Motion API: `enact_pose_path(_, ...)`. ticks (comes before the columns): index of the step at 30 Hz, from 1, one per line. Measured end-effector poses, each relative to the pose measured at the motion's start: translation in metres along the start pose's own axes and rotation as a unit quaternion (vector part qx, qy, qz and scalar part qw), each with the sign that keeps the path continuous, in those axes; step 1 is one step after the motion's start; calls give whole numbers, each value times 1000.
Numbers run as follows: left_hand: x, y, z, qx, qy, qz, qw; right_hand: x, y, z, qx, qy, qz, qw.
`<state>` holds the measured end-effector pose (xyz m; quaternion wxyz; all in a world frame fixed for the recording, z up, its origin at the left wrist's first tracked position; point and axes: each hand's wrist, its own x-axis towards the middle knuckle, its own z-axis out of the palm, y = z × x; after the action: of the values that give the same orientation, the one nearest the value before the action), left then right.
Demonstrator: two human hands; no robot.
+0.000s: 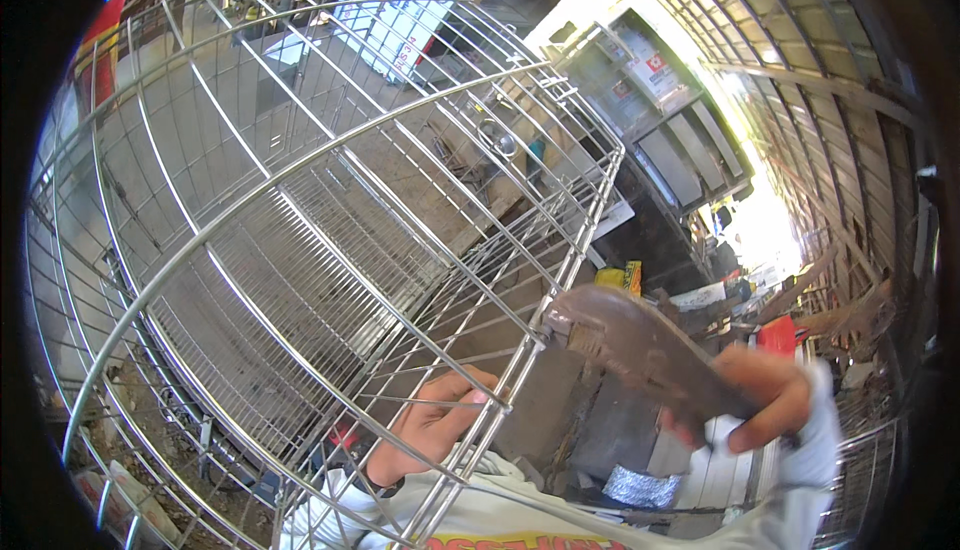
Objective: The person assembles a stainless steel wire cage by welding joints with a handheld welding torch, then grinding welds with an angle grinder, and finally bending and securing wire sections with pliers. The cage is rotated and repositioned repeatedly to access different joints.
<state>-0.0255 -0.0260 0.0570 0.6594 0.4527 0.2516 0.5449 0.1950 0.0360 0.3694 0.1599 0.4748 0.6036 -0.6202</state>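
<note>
While the wire cage point(300, 210) fills most of the head view, both hands work at its lower right corner. Item one: a large cage of bright steel rods, curved bars crossing straight ones, with a finer grille panel showing through behind; it stands tilted close before the person. Item two: left hand point(435, 425), fingers curled shut around one thin rod near the cage's bottom edge, seen through the bars. Item three: right hand point(760, 400), its grip closed around the handle of a brown, rust-coloured adjustable wrench point(640, 345). The wrench slants up and to the left, its head touching the cage frame at the corner where the bars end; whether the wrench's opening clasps a rod cannot be told, the tool being blurred. Surroundings: a grey metal cabinet point(640, 80) beyond the cage, a yellow box point(620, 277) below it, scrap timber at the right, bright daylight past a slatted wall.
</note>
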Motion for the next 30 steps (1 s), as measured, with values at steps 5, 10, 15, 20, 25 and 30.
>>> enact_pose_path(5, -2, 18, 2, 6, 17, -5, 1000, 5, -142, -47, -135, -111, 289, 941)
enact_pose_path(10, -1, -14, 10, 9, -41, -57, 998, 13, -156, -54, -157, -185, 364, 899)
enact_pose_path(15, -28, -4, 2, -36, 97, -102, 989, 2, -85, -23, -173, -166, 120, 963)
enact_pose_path(20, -18, -23, 4, 6, 53, -119, 991, 100, 122, 63, -100, 157, -224, 957)
enact_pose_path(25, -27, -33, 2, 113, 42, -123, 985, 53, 69, 20, -115, 24, -189, 975)
enact_pose_path(30, -30, -7, 20, 190, 8, -49, 980, 12, -86, -35, -84, -80, 198, 973)
